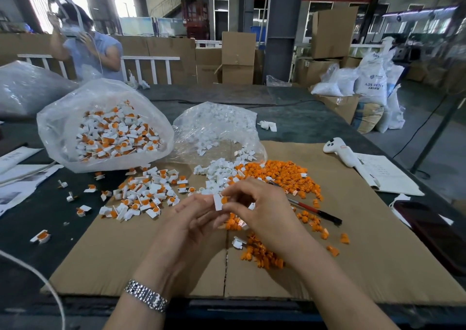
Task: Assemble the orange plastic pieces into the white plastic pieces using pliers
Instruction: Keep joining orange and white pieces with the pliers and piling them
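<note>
A brown cardboard sheet (353, 241) is covering the bench. In the middle, the left hand (194, 218) and right hand (254, 203) are pinching one white piece (217, 201) with an orange piece (224, 200), grips curled tight.

White piece (217, 201) with orange piece (224, 200) seated, upright above cardboard; pliers (309, 207) flat among loose orange pieces (282, 172).

A flattened cardboard sheet (378, 241) covers the dark table (302, 120) across the lower middle of the frame. At right lies a white handheld controller (340, 150), just beside an open notebook (388, 175). Printed papers (22, 178) sit at the left edge. In the upper left a person in a blue shirt (93, 54) stands behind the table. Stacked cardboard boxes (238, 57) and white resin sacks (370, 82) fill the upper right.
</note>
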`<move>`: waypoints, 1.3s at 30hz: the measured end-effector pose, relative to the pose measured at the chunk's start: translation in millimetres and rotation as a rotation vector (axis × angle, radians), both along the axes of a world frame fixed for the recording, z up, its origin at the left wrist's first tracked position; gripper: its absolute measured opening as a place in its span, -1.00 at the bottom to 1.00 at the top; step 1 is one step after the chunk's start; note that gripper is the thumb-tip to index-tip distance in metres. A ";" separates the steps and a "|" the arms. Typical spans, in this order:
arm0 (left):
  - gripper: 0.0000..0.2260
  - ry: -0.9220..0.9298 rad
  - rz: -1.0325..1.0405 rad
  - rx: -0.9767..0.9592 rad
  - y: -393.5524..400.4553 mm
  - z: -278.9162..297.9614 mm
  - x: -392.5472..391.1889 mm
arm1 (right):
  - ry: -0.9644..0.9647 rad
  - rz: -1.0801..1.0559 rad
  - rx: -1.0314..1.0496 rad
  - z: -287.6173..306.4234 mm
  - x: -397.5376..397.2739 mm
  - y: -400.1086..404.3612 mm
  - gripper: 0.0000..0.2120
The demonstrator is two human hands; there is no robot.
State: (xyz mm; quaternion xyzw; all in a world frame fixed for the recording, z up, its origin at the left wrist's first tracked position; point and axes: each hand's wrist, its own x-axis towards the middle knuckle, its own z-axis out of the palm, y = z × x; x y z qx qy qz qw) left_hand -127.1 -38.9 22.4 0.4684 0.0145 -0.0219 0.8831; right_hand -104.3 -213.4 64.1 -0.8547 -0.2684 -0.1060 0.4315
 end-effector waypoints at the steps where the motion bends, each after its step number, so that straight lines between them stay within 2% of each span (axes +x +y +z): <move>1: -0.87 0.009 0.003 -0.003 0.3 1.0 -0.2 | -0.013 0.000 -0.008 -0.1 -0.2 0.2 -0.83; 16: -0.79 0.084 0.135 0.179 1.2 8.0 1.6 | -0.073 0.020 -0.092 -2.5 -2.3 5.4 -0.80; 19: -0.83 0.129 0.134 0.127 0.3 5.8 4.8 | 0.011 -0.049 -0.034 -4.4 4.3 -6.6 -0.75; 20: -0.85 0.152 0.133 0.098 0.5 5.0 5.7 | 0.041 -0.133 -0.082 -5.4 10.5 -14.6 -0.73; 22: -0.86 0.196 0.147 0.084 2.1 2.5 7.7 | 0.071 -0.375 -0.374 -10.3 27.0 -34.4 -0.65; 24: -0.81 0.228 0.175 0.086 3.1 0.3 9.9 | 0.185 -0.550 -0.633 -17.1 40.4 -52.8 -0.56; 26: -0.70 0.250 0.199 0.068 1.7 0.0 10.8 | 0.321 -0.553 -0.771 -24.2 48.9 -64.2 -0.53; 28: -0.59 0.258 0.197 0.071 -0.5 0.8 11.2 | 0.364 -0.506 -0.834 -27.2 51.9 -67.4 -0.60; 33: -0.60 0.255 0.182 0.053 -2.4 5.1 11.9 | 0.316 -0.473 -0.806 -21.9 51.6 -66.9 -0.72; 37: -0.71 0.226 0.200 0.087 -2.7 6.8 15.5 | 0.360 -0.422 -0.512 6.2 42.2 -64.6 -0.76; 39: -0.70 0.204 0.198 0.092 -3.6 8.1 16.5 | 0.460 -0.298 -0.409 23.1 33.0 -57.7 -0.79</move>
